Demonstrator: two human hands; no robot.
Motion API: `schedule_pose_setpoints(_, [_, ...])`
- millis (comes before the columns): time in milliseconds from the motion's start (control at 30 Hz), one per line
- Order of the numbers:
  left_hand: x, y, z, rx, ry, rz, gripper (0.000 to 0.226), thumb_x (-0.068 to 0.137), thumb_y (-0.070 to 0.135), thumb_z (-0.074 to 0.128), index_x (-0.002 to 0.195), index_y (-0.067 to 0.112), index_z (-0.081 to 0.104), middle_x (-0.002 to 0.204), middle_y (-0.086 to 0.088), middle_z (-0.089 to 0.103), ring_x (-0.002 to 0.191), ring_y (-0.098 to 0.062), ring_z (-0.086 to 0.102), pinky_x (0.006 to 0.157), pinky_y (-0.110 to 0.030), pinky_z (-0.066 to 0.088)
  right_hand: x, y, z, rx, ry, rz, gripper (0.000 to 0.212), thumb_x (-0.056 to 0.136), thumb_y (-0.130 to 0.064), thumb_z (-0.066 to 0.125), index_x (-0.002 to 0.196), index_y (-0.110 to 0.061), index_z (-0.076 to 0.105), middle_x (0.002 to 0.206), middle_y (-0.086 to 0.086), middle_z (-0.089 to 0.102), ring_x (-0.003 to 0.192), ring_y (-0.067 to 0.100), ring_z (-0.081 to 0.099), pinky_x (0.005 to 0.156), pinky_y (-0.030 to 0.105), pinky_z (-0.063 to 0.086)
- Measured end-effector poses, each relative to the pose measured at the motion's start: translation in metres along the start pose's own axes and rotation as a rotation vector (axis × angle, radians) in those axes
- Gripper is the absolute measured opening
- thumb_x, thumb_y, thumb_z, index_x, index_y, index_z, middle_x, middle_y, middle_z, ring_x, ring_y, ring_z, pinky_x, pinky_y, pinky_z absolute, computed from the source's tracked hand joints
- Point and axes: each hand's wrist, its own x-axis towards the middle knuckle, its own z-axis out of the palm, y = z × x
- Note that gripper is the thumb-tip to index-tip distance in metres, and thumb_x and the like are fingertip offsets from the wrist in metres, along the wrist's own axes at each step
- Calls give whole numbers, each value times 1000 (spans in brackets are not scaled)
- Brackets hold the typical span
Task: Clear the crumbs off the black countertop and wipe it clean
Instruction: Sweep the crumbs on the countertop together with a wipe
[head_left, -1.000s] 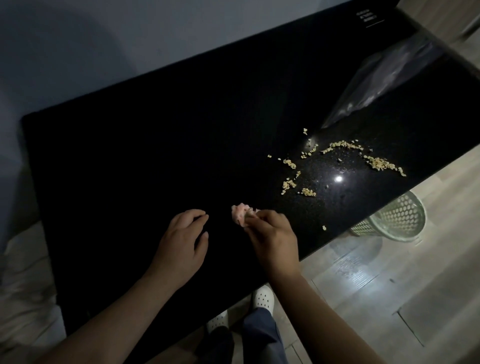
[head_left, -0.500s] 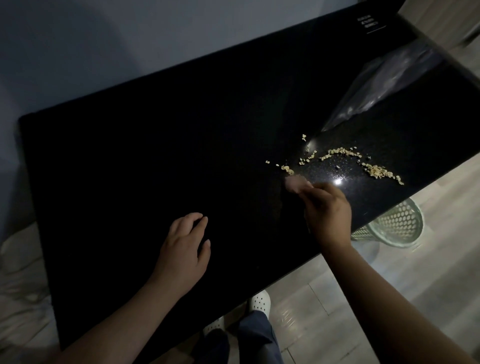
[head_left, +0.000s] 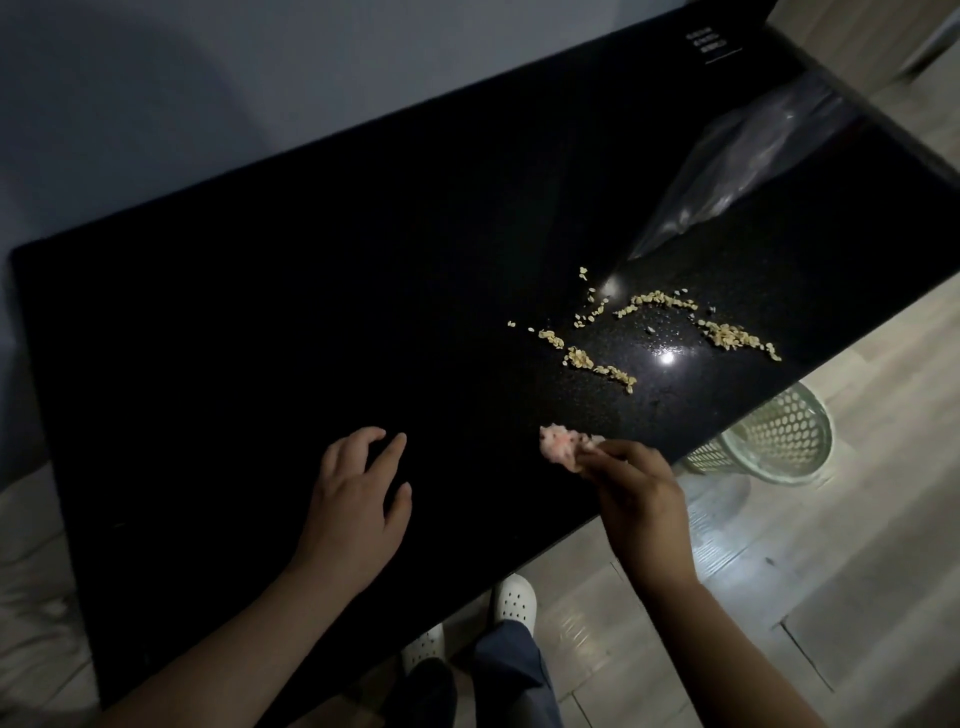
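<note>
Your right hand (head_left: 641, 499) pinches a small pink wad (head_left: 563, 447), perhaps cloth or tissue, near the front edge of the black countertop (head_left: 311, 260). Your left hand (head_left: 358, 499) rests on the counter, fingers relaxed. The crumbs (head_left: 597, 364) lie in loose lines just beyond the wad. You appear mid-sweep; next, likely push them toward the edge above the mesh basket (head_left: 779, 441)

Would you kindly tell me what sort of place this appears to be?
Probably a home kitchen: a glossy black countertop strewn with crumbs, a perforated waste basket on the wood-look floor beside it, and a plastic bag.
</note>
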Motion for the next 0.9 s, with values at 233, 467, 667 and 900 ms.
schedule_pose_setpoints(233, [3,5,1,37,-10,-8,53,91,34,50,141,20,41,143,-1,33,133,-18,25,102,-34,39,54,33,-10,-63,17,-9,18,79,-6,74,96,-10,75,100,7,69,91,27,61,78,27,44])
schedule_pose_setpoints(467, [10,20,2,34,-29,-73,53,91,35,50,141,17,40,145,-3,30,134,-23,24,105,-40,38,81,12,-19,31,31,35,16,82,-11,72,98,-11,75,96,6,66,87,24,61,74,37,52])
schedule_pose_setpoints(667, [29,29,1,21,15,-88,49,90,29,53,137,16,44,143,-3,36,132,-24,28,107,-52,34,62,-35,-5,207,15,-21,14,83,-15,72,96,-15,74,90,-1,61,77,12,58,64,27,51])
schedule_pose_setpoints(900, [43,19,6,120,73,-44,53,90,42,35,129,12,54,131,-7,50,121,-27,42,105,-52,35,120,-65,51,212,-7,-39,14,87,-21,68,98,-14,73,87,1,59,78,18,57,67,35,51])
